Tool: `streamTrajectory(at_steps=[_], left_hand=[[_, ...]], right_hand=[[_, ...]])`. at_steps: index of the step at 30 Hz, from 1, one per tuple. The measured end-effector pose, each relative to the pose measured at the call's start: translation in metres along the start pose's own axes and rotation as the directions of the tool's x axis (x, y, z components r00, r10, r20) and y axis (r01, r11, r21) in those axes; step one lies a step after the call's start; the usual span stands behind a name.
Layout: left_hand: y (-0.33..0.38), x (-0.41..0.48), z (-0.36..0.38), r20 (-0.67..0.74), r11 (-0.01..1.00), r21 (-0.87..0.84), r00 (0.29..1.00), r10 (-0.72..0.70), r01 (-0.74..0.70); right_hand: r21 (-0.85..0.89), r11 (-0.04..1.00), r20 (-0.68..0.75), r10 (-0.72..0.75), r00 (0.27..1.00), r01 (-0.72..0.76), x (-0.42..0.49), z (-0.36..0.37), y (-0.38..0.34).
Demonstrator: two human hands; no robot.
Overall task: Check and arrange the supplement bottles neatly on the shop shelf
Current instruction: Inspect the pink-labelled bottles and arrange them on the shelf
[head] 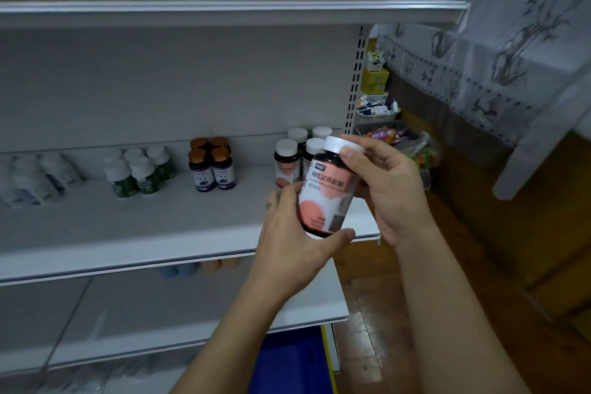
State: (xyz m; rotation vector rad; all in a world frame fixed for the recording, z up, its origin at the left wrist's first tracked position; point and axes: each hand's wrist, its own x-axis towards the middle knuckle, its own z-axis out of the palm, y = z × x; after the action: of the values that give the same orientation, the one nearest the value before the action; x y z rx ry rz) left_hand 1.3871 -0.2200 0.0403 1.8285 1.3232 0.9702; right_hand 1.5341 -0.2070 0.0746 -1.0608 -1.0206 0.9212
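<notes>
Both my hands hold a dark supplement bottle [326,192] with a white cap and a pink-and-white label, tilted, just in front of the white shelf [134,233]. My left hand [294,233] grips its base from below. My right hand [380,182] holds its upper part, thumb on the cap. Behind it stand matching white-capped bottles [289,161] at the shelf's right end. Further left are purple-labelled bottles with brown caps [211,166], green-labelled bottles [140,171] and pale bottles [41,176].
An upper shelf [224,11] carries a cardboard box. A lower shelf [307,307] sits below, with a blue bin [287,365] under it. Baskets of small packets [377,110] stand right of the shelving. A patterned cloth [499,41] hangs at the right over a wooden floor.
</notes>
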Motion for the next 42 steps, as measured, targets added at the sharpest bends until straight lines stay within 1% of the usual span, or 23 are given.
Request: streamTrajectory(at_steps=[4,7,9,11,14,16,19,23,27,31,33,35,37,40,42], left_hand=[[0.003,0.003,0.0,-0.008,0.999,0.047,1.0,-0.019,0.02],[0.002,0.005,-0.001,-0.014,1.0,0.002,1.0,0.019,-0.019],[0.0,0.006,-0.002,-0.01,0.999,-0.047,1.0,0.025,-0.025],[-0.001,0.006,-0.002,-0.006,0.995,-0.095,1.0,0.019,-0.019],[0.0,0.006,-0.001,0.013,0.987,-0.16,1.0,0.025,-0.023],[0.0,0.006,0.0,0.038,0.984,-0.174,0.999,0.031,-0.024],[-0.001,0.008,0.0,0.084,0.983,-0.18,0.995,0.045,-0.029],[0.001,0.013,0.001,0.136,0.992,-0.12,0.989,0.055,-0.039],[0.0,0.016,0.006,0.126,0.997,-0.068,0.991,0.049,-0.04],[0.0,0.018,0.011,0.095,0.999,0.013,0.995,0.042,-0.044],[0.001,0.021,0.012,0.068,0.999,0.026,0.997,0.031,-0.032],[0.002,0.024,0.014,0.043,0.999,0.014,0.999,0.032,-0.033],[0.003,0.024,0.015,0.028,0.998,-0.025,0.998,0.054,-0.054],[0.005,0.021,0.013,0.031,0.986,-0.137,0.995,0.095,-0.09],[0.007,0.019,0.013,0.056,0.974,-0.205,0.992,0.112,-0.098]], right_hand=[[-0.055,0.998,-0.031,0.008,0.999,-0.009,0.0,0.005,-0.003],[-0.065,0.998,-0.027,-0.006,1.0,0.004,0.002,0.002,-0.007],[-0.078,0.997,0.002,-0.004,1.0,0.004,0.006,-0.001,-0.008],[-0.031,0.999,0.051,0.032,0.998,-0.031,0.008,-0.005,-0.006],[0.083,0.989,0.142,0.11,0.984,-0.122,0.01,-0.009,-0.003],[0.116,0.983,0.172,0.119,0.978,-0.14,0.01,-0.011,-0.002],[0.13,0.984,0.153,0.103,0.983,-0.124,0.012,-0.013,-0.002],[0.12,0.986,0.126,0.102,0.987,-0.118,0.014,-0.015,0.0],[0.13,0.983,0.089,0.118,0.989,-0.129,0.014,-0.016,0.003],[0.123,0.983,-0.002,0.138,0.99,-0.137,0.014,-0.014,0.007],[0.11,0.985,-0.047,0.139,0.989,-0.134,0.014,-0.013,0.006],[0.097,0.988,-0.07,0.125,0.99,-0.118,0.013,-0.012,0.005],[0.081,0.992,-0.063,0.101,0.993,-0.096,0.012,-0.015,0.003],[0.059,0.995,-0.031,0.086,0.996,-0.084,0.012,-0.023,-0.001],[0.091,0.99,0.009,0.103,0.995,-0.104,0.012,-0.029,-0.002]])
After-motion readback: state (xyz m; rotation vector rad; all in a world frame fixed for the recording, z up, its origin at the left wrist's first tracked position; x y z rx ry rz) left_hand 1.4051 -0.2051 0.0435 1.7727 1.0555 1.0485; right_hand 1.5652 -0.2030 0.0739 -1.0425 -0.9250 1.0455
